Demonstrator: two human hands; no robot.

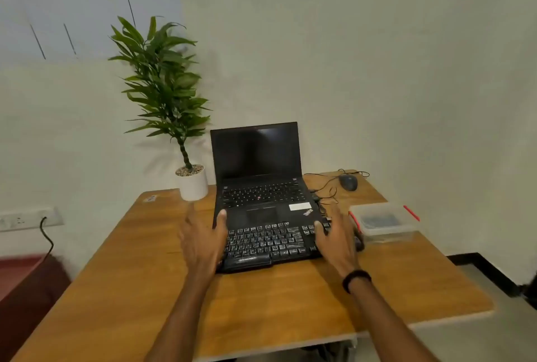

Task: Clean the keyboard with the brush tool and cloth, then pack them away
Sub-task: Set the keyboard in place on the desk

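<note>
Black keyboard (267, 242) before laptop (255, 155) ("ThinkPad" on palm rest (287, 216))

A wooden desk (122, 289) stands against a pale wall (406, 71), with grey floor (482, 341) and black skirting (488, 271) to the right.

The left hand (203, 241) covers the left end of the keyboard (267, 241) and the right hand (338, 241) its right end, so whether fingers curl under those ends cannot be told. Between the hands the key legends are too blurred to read. Just outside the right hand a dark thing (359, 243) shows only in part, and the lidded box (383, 223) beyond it holds a grey smear. Both forearms (180, 318) run off the bottom edge.
</note>
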